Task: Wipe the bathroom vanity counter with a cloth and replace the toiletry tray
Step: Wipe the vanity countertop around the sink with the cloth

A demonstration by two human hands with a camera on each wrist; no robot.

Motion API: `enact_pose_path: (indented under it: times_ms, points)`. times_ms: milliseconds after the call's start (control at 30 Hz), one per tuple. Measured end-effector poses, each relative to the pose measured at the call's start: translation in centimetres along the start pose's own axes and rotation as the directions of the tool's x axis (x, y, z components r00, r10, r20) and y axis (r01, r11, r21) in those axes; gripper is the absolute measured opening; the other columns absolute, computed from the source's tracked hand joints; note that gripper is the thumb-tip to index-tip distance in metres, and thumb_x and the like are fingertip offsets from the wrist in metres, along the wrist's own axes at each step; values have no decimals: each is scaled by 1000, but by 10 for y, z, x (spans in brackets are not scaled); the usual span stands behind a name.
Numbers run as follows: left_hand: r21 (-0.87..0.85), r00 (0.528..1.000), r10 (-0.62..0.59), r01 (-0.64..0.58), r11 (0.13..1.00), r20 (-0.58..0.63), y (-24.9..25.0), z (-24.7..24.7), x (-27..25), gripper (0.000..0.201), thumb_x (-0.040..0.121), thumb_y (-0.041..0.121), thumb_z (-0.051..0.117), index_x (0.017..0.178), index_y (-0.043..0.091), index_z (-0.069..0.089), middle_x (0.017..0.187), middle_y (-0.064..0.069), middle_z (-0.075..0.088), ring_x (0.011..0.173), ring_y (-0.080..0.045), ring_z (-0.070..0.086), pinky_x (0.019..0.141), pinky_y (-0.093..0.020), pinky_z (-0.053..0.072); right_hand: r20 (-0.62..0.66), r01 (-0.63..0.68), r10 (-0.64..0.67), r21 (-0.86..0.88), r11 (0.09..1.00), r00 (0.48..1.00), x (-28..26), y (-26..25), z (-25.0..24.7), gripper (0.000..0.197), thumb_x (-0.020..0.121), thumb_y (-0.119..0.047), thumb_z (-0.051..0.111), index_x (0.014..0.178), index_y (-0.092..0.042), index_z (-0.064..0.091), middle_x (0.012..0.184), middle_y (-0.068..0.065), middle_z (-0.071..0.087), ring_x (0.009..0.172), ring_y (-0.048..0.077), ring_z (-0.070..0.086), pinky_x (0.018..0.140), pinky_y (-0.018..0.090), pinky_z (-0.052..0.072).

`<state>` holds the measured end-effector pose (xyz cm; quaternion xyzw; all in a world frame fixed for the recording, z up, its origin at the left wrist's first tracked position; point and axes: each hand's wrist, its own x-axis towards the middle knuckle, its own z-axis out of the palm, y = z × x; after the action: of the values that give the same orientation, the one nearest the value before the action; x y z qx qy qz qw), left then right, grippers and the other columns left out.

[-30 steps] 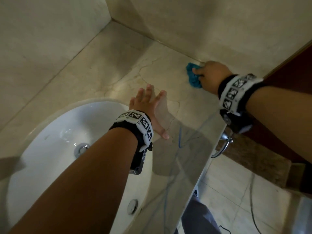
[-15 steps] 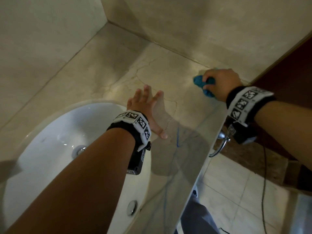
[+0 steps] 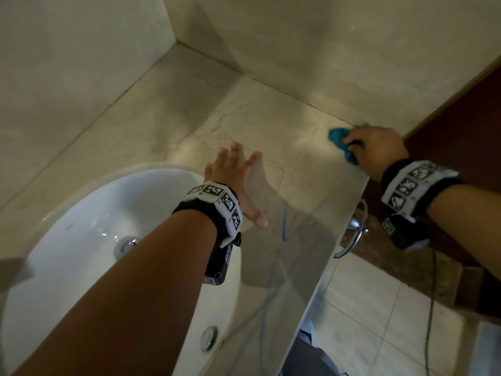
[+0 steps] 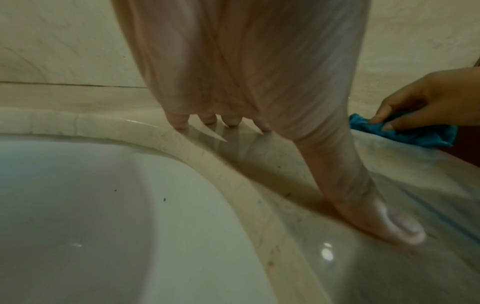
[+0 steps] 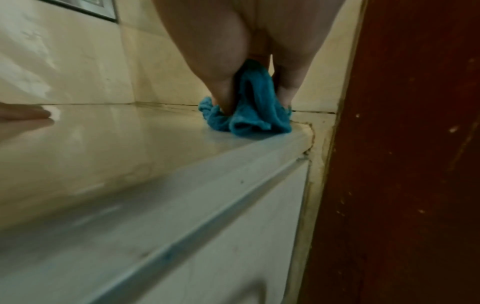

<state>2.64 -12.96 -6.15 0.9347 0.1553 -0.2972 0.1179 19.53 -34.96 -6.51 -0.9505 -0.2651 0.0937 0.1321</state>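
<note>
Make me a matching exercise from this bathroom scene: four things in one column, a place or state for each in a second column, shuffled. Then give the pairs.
Things
1. cloth
2. left hand
3. right hand
4. sink

Places or states
A. white basin set into the counter, left of both hands
B. fingers spread flat on the counter beside the basin rim
C. bunched up, teal, at the counter's far right end near the wall
D. gripping the teal fabric and pressing it onto the counter

Pairs: 1-C, 2-B, 3-D, 4-A
</note>
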Motion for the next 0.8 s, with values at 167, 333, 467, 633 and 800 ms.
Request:
enact_pose_path:
  times_ms: [167,333,467,633,800]
  points:
    - [40,1000,-3,3,999,-8,3,-5,-2,144,43,68,81,147,37,-14,156,-6,-25,144,-33,-16,116,-54,7,13,-7,8,-77,997,1000,-10,0,3,31,93,-14,51,123,-13,61,128,21,55,114,39,52,95,34,39]
    - [104,999,-1,6,995,-43,20,-3,-13,132,38,78,71,142,21,12,151,-23,6,141,-44,4,114,-55,20,190,122,-117,-17,992,975,-80,-21,10,31,92,-9,53,120,-14,64,116,18,56,105,36,56,88,31,41]
    - [84,999,34,-31,996,-29,27,18,-31,115,53,65,76,139,19,15,148,-28,4,142,-42,5,118,-43,16,216,218,-230,76,973,949,-80,-13,9,25,90,-5,56,112,-7,68,106,20,57,98,36,57,82,28,39]
    - [16,997,71,-71,997,-14,26,23,-38,112,68,52,77,148,18,6,154,-24,-10,145,-37,-7,117,-37,7,52,-4,6,-46,999,999,-32,6,4,31,93,-10,50,120,-15,64,124,21,51,110,40,53,91,32,40]
    - [27,1000,29,-28,999,-11,34,18,-36,115,55,57,80,141,15,16,147,-26,6,139,-45,10,114,-44,21,153,155,-150,-18,988,977,-75,-27,20,31,94,-13,50,123,-15,61,120,17,52,104,35,53,85,29,39]
